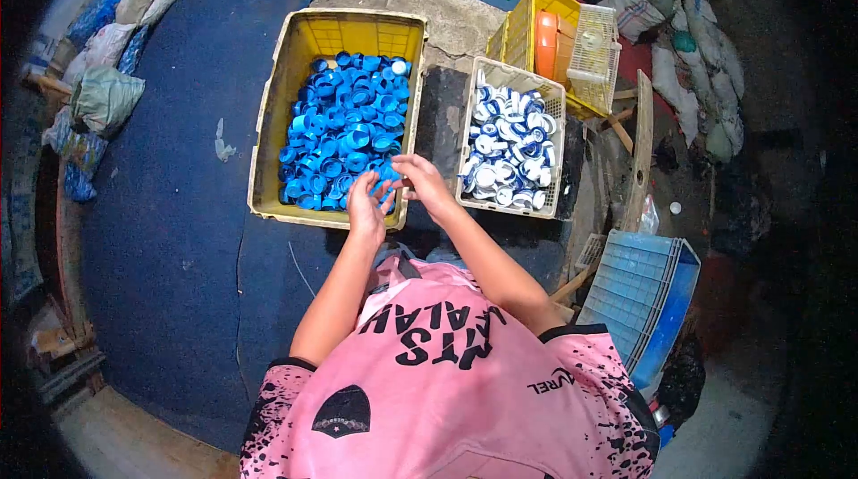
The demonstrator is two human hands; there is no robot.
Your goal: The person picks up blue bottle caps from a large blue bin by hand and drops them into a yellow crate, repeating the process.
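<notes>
A deep yellow crate in front of me holds a heap of blue plastic caps, with a white cap near its far right side. My left hand is over the crate's near edge, palm turned inward and fingers apart. Close beside it, my right hand reaches over the near right corner, its fingers spread toward the left hand. Blue caps show between the two hands; I cannot tell whether one is held. To the right, a white basket contains white and blue cap pieces.
Behind the basket stands a yellow crate with an orange container and a pale slatted basket. A blue crate sits at the right. Filled sacks line the left side, beside the blue floor covering.
</notes>
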